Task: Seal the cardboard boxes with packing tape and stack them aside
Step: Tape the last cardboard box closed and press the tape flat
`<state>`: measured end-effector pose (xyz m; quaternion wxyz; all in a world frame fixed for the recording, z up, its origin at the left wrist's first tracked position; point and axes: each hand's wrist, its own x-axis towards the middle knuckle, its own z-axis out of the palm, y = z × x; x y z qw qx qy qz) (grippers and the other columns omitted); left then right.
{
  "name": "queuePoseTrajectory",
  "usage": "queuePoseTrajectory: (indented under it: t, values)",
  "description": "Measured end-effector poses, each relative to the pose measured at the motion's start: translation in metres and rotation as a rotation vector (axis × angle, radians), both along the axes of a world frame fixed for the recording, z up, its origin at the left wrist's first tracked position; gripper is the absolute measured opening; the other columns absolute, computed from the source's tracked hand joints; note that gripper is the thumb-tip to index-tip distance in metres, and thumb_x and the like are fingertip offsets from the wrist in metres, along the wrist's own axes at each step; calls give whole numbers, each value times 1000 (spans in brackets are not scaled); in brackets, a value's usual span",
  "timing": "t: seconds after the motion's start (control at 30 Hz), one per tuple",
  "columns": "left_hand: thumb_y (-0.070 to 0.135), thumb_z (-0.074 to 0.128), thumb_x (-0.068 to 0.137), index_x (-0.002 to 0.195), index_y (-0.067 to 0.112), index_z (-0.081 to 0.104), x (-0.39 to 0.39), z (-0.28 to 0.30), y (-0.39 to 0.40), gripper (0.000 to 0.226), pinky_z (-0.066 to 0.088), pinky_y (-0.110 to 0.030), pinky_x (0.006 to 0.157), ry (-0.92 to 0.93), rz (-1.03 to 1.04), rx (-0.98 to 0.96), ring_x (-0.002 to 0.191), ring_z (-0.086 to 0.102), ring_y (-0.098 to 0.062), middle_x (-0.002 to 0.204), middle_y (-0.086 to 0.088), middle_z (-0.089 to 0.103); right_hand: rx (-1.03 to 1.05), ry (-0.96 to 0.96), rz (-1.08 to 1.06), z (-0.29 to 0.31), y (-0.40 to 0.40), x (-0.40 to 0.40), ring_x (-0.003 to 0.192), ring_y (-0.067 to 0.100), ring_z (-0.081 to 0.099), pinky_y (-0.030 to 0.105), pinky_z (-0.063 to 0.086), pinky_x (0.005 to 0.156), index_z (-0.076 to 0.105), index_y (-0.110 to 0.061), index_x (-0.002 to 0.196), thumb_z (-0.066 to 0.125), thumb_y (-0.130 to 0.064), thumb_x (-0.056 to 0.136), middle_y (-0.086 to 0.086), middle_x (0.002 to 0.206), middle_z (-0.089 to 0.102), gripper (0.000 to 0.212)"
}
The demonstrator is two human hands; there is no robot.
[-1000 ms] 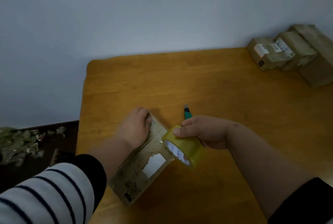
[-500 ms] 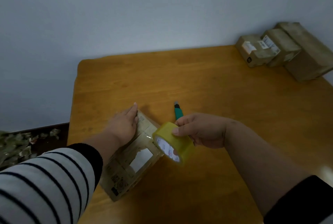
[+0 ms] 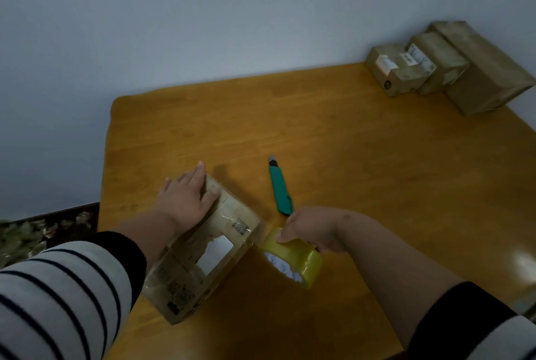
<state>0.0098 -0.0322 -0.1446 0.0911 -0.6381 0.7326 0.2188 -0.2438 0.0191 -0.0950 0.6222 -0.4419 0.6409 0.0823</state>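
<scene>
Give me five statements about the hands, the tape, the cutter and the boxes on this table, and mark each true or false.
1. The left hand lies flat on the cardboard box. True.
2. The right hand holds the green utility knife. False: it grips the yellow tape roll; the knife lies on the table.
3. Three boxes sit at the far right corner. True.
4. The tape roll rests on those boxes. False: it is beside the near box.
5. The knife lies between the hands. True.

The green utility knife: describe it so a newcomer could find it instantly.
On the wooden table, look just beyond the right hand gripping the yellow tape roll. The utility knife lies flat there, the only slim teal thing among brown boxes.
</scene>
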Motion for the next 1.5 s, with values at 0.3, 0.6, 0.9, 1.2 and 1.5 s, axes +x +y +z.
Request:
queuePoseTrajectory:
  t: [0.3, 0.6, 0.9, 1.2, 1.5]
  values:
    - [101, -6, 54, 135, 26, -44, -8, -7, 9, 118, -17, -49, 116, -113, -28, -107, 146, -27, -21, 149, 4, -43, -90, 104, 151, -19, 0, 7, 109, 25, 55, 32, 50, 83, 53, -6, 129, 56, -42, 97, 12, 124, 56, 48]
    - [63, -4, 91, 156, 27, 17, -33, -10, 38, 77, -13, -40, 120, -36, -437, -207, 151, 2, -15, 160, 5, 24, -69, 48, 163, -25, -3, 4, 118, 26, 52, 36, 46, 95, 55, -11, 130, 57, -40, 97, 11, 130, 54, 44]
    - [55, 10, 91, 134, 38, 46, -55, 11, 24, 59, 3, -53, 115, -151, -701, -193, 126, 45, -18, 132, 4, 51, -69, 32, 191, -27, -8, 1, 118, 28, 52, 38, 44, 95, 58, -9, 124, 58, -36, 97, 12, 128, 56, 39]
    - [79, 24, 80, 140, 27, 41, -52, -7, 36, 81, 5, -48, 117, -125, -727, -197, 133, 37, -21, 145, 1, 42, -124, 58, 328, -24, -13, 0, 124, 32, 50, 42, 39, 106, 55, 1, 127, 50, -37, 101, 20, 133, 53, 47]
    - [83, -7, 77, 155, 31, 5, -32, -7, 28, 94, -9, -52, 119, -81, -163, -163, 150, -11, -23, 164, 2, 1, -58, 19, 310, -27, -16, -6, 127, 30, 49, 47, 39, 110, 55, -10, 133, 56, -39, 97, 12, 135, 53, 46]
